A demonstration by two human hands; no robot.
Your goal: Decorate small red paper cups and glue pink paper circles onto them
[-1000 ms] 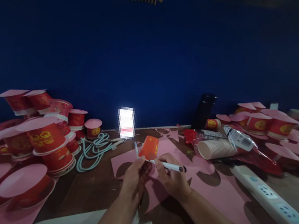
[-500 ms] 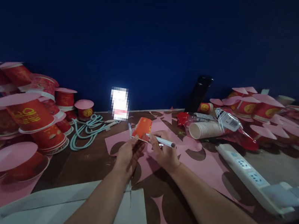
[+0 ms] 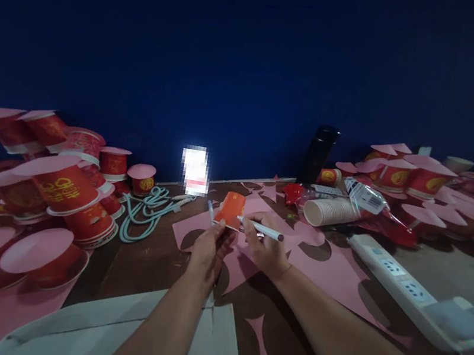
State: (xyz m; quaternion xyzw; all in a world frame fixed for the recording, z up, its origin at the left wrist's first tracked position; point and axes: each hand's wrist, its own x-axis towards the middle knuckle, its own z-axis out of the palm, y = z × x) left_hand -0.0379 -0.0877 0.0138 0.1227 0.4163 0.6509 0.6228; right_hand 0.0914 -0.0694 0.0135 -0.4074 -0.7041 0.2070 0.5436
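In the middle of the head view, my left hand point(image 3: 207, 252) grips an orange-red paper cup point(image 3: 231, 205) near its pale rim, which faces me. My right hand point(image 3: 265, 253) is closed round a white marker point(image 3: 268, 230) with a dark end. The marker's tip touches or nearly touches the cup's right side; I cannot tell which. Just left of the cup lies a thin pale-blue stick point(image 3: 211, 209), perhaps another pen. Beneath both hands are pink paper sheets point(image 3: 342, 278) with round holes cut in them.
Red cups with pink paper discs are piled at left point(image 3: 67, 183) and right point(image 3: 434, 179). A teal cable point(image 3: 137, 237), a lit phone point(image 3: 195, 171), a black flask point(image 3: 319, 154), a bagged cup stack point(image 3: 331, 210) and a power strip point(image 3: 400, 281) surround my hands. Grey-white cardboard point(image 3: 122, 333) lies nearest.
The whole scene has shifted slightly right and down in view. Both hands keep their holds on the cup and the marker, with the marker's tip still by the cup.
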